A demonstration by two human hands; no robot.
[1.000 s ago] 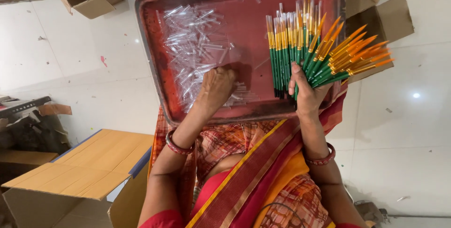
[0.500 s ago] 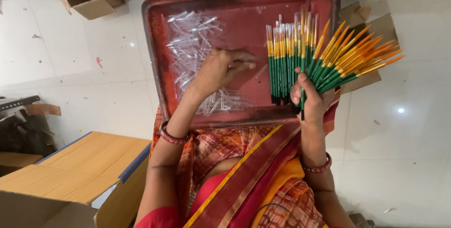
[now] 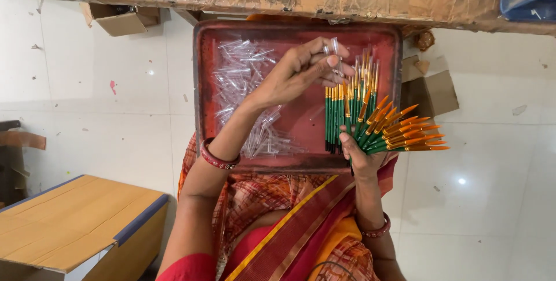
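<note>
Fingertips (image 3: pixel 331 55) of the left hand (image 3: pixel 298 75) are pinching small clear tubes (image 3: pixel 334 45) over the red tray (image 3: pixel 202 84), just above the brush tips. Right hand (image 3: pixel 362 159) is gripping a fanned bundle of green-and-orange brushes (image 3: pixel 376 125). More clear tubes are lying heaped (image 3: pixel 243 78) in the tray.

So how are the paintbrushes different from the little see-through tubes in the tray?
The paintbrushes are green and orange; the clear tubes have no colour. The brushes are fanned out in the right hand; most tubes lie loose in the red tray, a few pinched in the left hand. Both are thin.
</note>
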